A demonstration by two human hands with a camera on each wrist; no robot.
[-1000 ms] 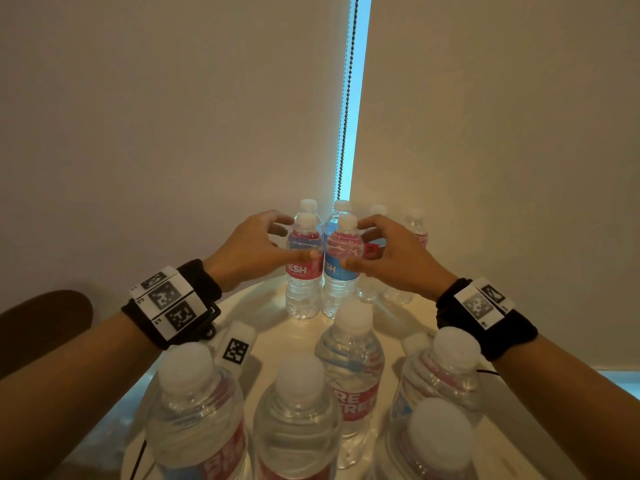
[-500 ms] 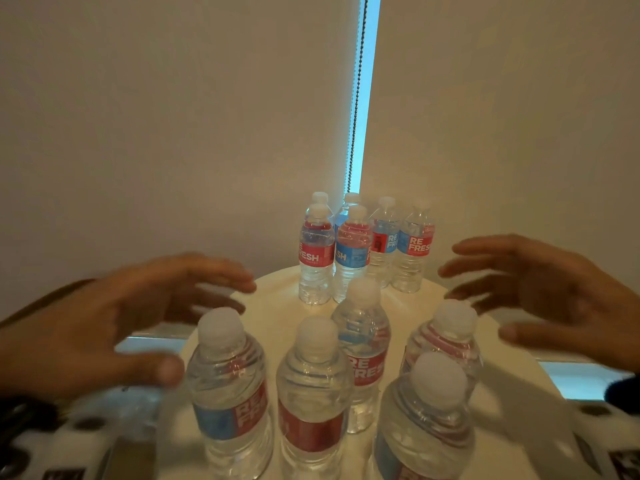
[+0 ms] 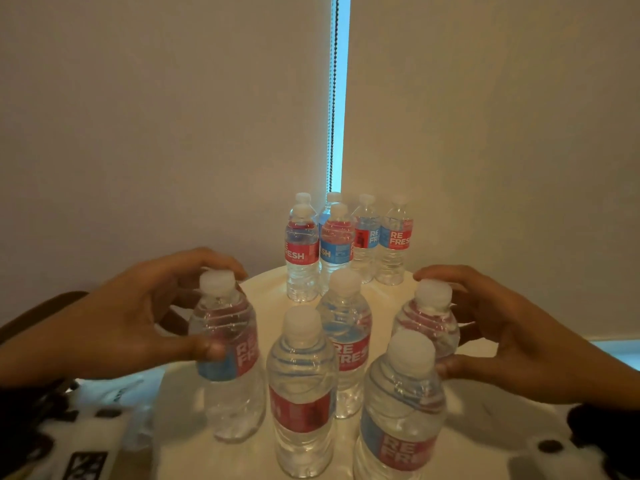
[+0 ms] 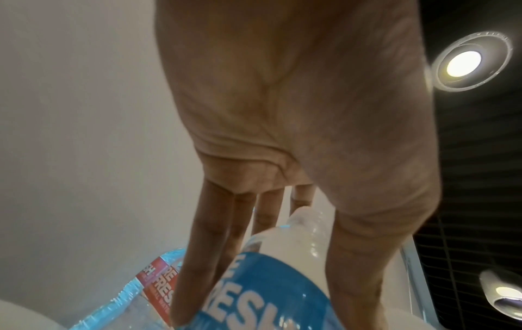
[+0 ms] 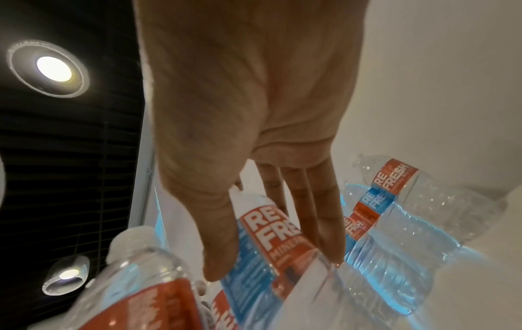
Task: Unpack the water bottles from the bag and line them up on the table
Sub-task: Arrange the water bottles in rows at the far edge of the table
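Several clear water bottles with red and blue labels stand on a round white table (image 3: pixel 263 292). One cluster (image 3: pixel 346 244) is at the far edge, and a nearer group includes a middle bottle (image 3: pixel 346 341) and two front bottles (image 3: pixel 301 393) (image 3: pixel 398 427). My left hand (image 3: pixel 225 310) curls round the near-left bottle (image 3: pixel 228 382), thumb on its label and fingers behind its neck. In the left wrist view this bottle (image 4: pixel 299 234) sits between thumb and fingers of the left hand (image 4: pixel 268 301). My right hand (image 3: pixel 433 320) wraps the near-right bottle (image 3: pixel 427 306); the right wrist view shows this bottle (image 5: pixel 265 227) inside the right hand (image 5: pixel 275 262). No bag is in view.
Pale roller blinds rise straight behind the table, with a bead chain (image 3: pixel 333 98) hanging in the bright gap between them. A dark brown rounded shape (image 3: pixel 38 313) lies at the left edge. Bottles stand close together, leaving narrow gaps between the near group and the far cluster.
Both hands let go of the two far front bottles, drew back toward me spread open, and now curl round the near-left and near-right bottles.
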